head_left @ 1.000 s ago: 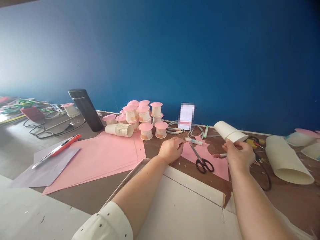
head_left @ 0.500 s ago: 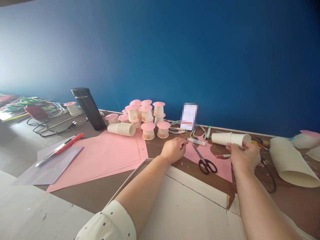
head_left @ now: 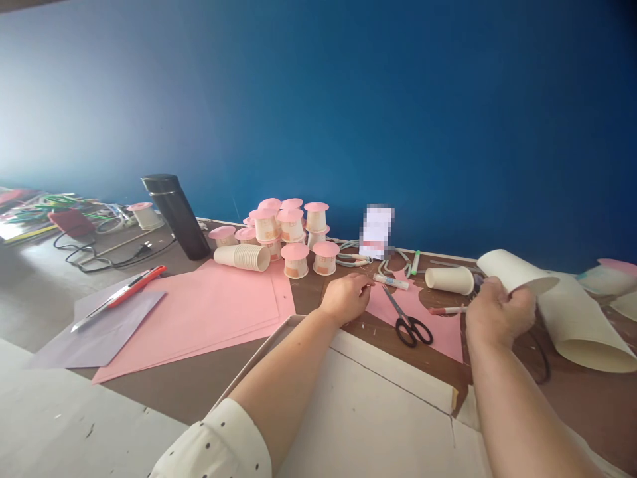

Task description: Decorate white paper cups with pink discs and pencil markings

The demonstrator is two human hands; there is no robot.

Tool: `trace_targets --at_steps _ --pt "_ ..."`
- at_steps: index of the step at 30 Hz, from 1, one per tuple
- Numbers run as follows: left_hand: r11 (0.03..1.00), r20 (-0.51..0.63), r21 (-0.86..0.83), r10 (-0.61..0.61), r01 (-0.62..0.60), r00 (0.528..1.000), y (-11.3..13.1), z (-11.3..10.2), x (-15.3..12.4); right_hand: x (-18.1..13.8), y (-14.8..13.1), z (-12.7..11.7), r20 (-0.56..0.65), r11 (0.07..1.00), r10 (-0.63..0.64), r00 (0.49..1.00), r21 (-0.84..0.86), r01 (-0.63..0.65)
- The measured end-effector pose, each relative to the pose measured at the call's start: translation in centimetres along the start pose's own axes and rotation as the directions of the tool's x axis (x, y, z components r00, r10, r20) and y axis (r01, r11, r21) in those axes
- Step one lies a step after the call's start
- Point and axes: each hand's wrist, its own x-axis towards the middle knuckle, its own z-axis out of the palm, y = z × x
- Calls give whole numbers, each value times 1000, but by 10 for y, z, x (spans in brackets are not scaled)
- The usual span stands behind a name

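My right hand is closed around a white paper cup, held tilted with its mouth toward the right. Left of that hand, another white paper cup lies on its side on the table. My left hand rests on the table with its fingers curled; whatever they hold, if anything, is hidden. Just beyond its fingertips lies a clear-and-white tube. Black-handled scissors lie on cut pink paper between my hands, beside a red-capped pen.
Several pink-topped cups stand stacked by the wall. Nested cups lie on pink sheets. To the left are a red utility knife and black flask. A large cream paper roll lies right; a shallow white box is in front.
My right hand has pulled one cup off the other and moved it right, turning it. The other cup stays on the table. My left hand has not moved.
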Motion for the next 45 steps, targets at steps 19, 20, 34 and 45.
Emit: trace_targets --at_steps 19,20,34,45 --pt "972 -195 -212 -141 98 971 3 -10 4 -85 -50 -2 812 957 -255 525 291 15" --pt "972 -172 -224 -106 66 979 4 -11 4 -87 -50 -2 821 956 -263 507 294 21" --pt "977 5 -207 -51 51 999 8 -13 -2 -96 -49 3 818 933 -281 502 355 -56" --pt "968 -20 -250 -41 35 999 8 -12 -2 -89 -39 13 848 864 -190 495 384 -326"
